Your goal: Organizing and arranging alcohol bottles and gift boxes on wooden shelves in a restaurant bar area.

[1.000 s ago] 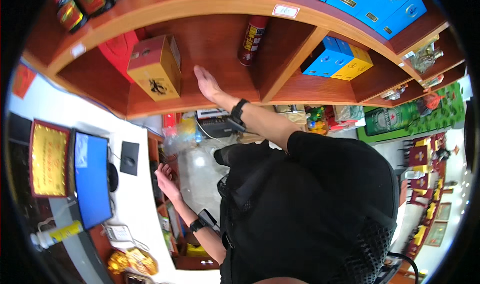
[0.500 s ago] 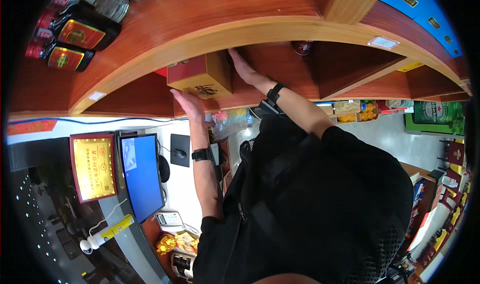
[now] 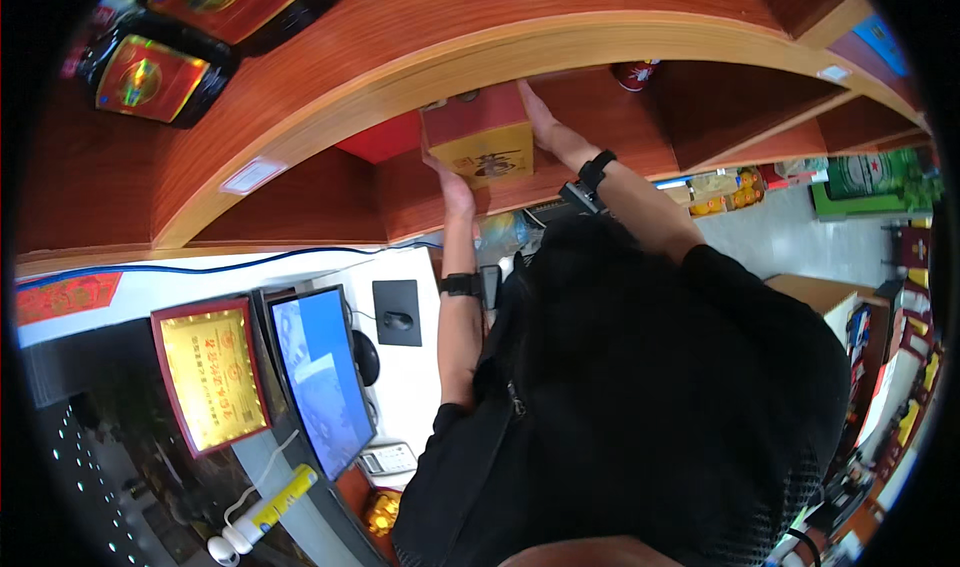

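A gift box point(image 3: 485, 157) with a yellow front and a dark red top sits in a wooden shelf compartment between my two hands. My left hand point(image 3: 454, 189) presses along its left side, thumb and fingers near the front corner. Against the right side lies my right hand point(image 3: 545, 127), its fingertips reaching toward the back under the upper shelf board. The box's back part is hidden by that board. Beside it to the left, a plain red box point(image 3: 385, 137) shows deeper in the compartment. A small red can point(image 3: 635, 75) stands to the right.
Above, the wooden shelf edge point(image 3: 480, 52) curves over my hands; dark bottles with red labels point(image 3: 150, 79) stand on that shelf. A monitor point(image 3: 325, 377), a mouse point(image 3: 398, 321) on a black pad and a framed gold plaque point(image 3: 210, 375) are at lower left.
The gift box has turned more squarely to me and shifted right, closer to the can. More of the red box shows. My right hand, earlier apart from the gift box, now touches its side.
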`<state>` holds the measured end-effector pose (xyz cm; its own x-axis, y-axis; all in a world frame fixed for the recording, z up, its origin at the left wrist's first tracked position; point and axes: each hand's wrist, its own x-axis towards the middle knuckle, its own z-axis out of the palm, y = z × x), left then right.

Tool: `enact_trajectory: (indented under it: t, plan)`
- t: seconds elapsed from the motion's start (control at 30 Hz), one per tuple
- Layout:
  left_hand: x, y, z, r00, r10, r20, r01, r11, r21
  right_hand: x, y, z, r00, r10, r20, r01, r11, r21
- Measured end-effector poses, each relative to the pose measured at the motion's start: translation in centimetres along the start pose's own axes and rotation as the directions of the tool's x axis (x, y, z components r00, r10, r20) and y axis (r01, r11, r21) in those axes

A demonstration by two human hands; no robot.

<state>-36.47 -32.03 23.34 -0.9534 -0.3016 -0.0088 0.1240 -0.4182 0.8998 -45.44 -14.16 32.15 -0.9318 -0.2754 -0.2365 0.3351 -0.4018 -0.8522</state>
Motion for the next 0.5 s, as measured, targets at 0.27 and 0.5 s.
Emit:
enact_trajectory:
  t: [0.27,0.5]
  plan:
    - [1.4,-1.3,0.5,0.97,0.205,0.13,-0.23,0.945,0.23,0.5,0.3,1.1,0.998,0.05,-0.047,-0.054,0.996,-0.075]
    - [-0.5,0.4,-0.1,0.981,0.195,0.004,-0.174,0.866,0.468,1.4,4.0,-2.7,0.995,0.013,-0.098,-0.028,0.989,-0.148]
